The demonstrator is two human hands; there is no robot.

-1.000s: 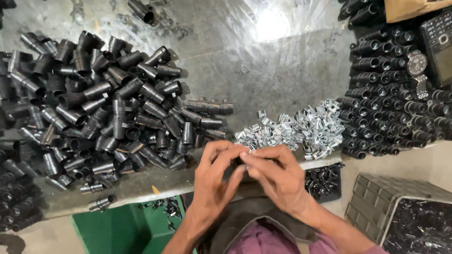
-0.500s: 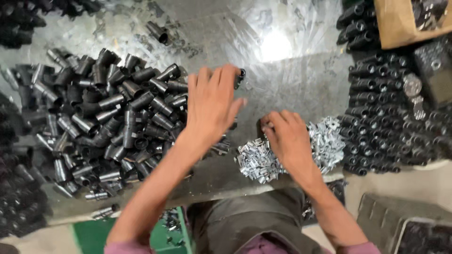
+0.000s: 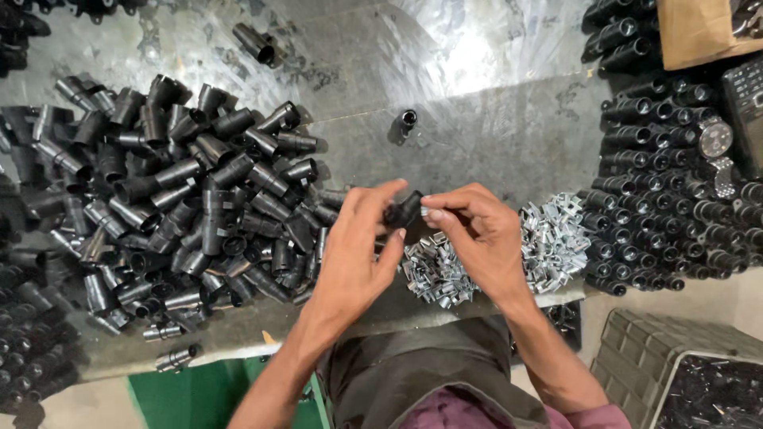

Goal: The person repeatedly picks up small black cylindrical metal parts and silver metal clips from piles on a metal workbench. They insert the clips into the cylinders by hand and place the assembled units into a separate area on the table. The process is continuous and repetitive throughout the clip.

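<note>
nearest us: our dark apron and maroon sleeves, cut off by the bottom edge; beside them a green bin (image 3: 191, 393) at lower left and a grey ribbed plastic crate (image 3: 675, 349) at lower right, its contents too dark to sort.

table edge: the worn, shiny grey metal tabletop (image 3: 493, 135) ends just past our wrists, its near lip hidden under the forearms.

hands: our left hand (image 3: 358, 246) pinches the short black plastic tube fitting (image 3: 404, 210) between thumb and fingers; our right hand (image 3: 477, 234) meets it from the other side, fingertips narrowed on a small bright metal piece at the fitting's end, too small to make out. the fitting sits above the table, between both hands, just over the heap of small silver stamped metal clips (image 3: 548, 238), which the right hand partly hides.

left: a large loose pile of black cylindrical fittings (image 3: 183, 199), matte, some with metal collars, spilling to the left edge.

right: rows of upright black fittings (image 3: 675, 199), packed close, cut off at the frame; a round silver wristwatch (image 3: 717, 143) lies on them.

middle and far: open bare metal beyond the hands, with one lone black fitting (image 3: 405, 121) standing there; a brown cardboard box (image 3: 699, 28) at the far right corner, cropped.
</note>
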